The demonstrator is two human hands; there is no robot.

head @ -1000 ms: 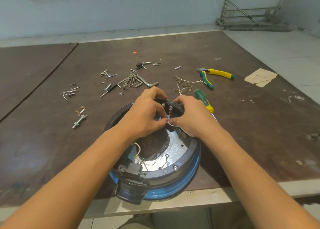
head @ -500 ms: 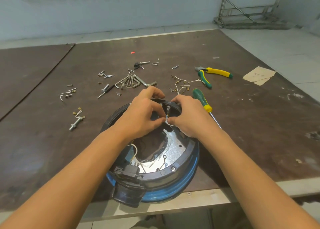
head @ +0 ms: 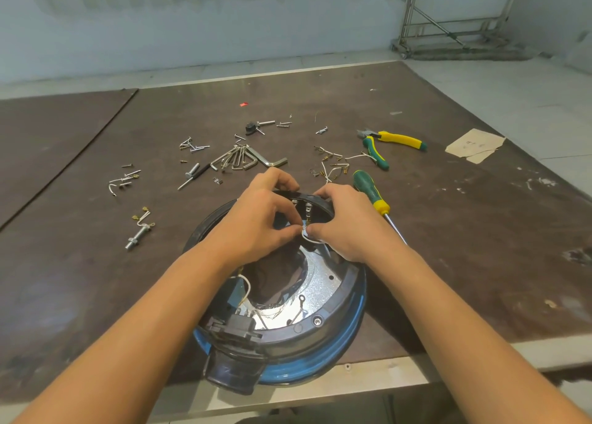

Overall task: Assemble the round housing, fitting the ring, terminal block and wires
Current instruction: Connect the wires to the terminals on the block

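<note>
The round housing [head: 339, 314] is set at the near edge of the worktop [head: 480, 231], open side up, with a blue ring [head: 350, 343] seen round its lower rim. Its black terminal block [head: 238, 327] is mounted on the near side and juts past the worktop's edge. A silver plate [head: 320, 282] is seen inside, with thin leads lying across its near part.

Both grips are held over the far half of the housing. The left grip [head: 256, 222] is curled, its thumb and forefinger drawn together at a white wire [head: 312, 240]. The right grip [head: 349, 225] is curled likewise, and the same wire is pinched at its thumb tip, so that the two grips meet almost tip to tip. The wire's loop is seen just under the right thumb, below small metal terminals [head: 309, 207] on the housing's far wall. The remaining fingers of both grips are rested on the far rim.

A green screwdriver [head: 371, 193] is laid just right of the right grip. Pliers [head: 400, 140] are found farther back, with a paper scrap [head: 474, 145] beyond them. Hex keys [head: 243, 159], loose screws and short wire ends are scattered behind the housing, and a bolt [head: 137, 235] is left well to its left.
</note>
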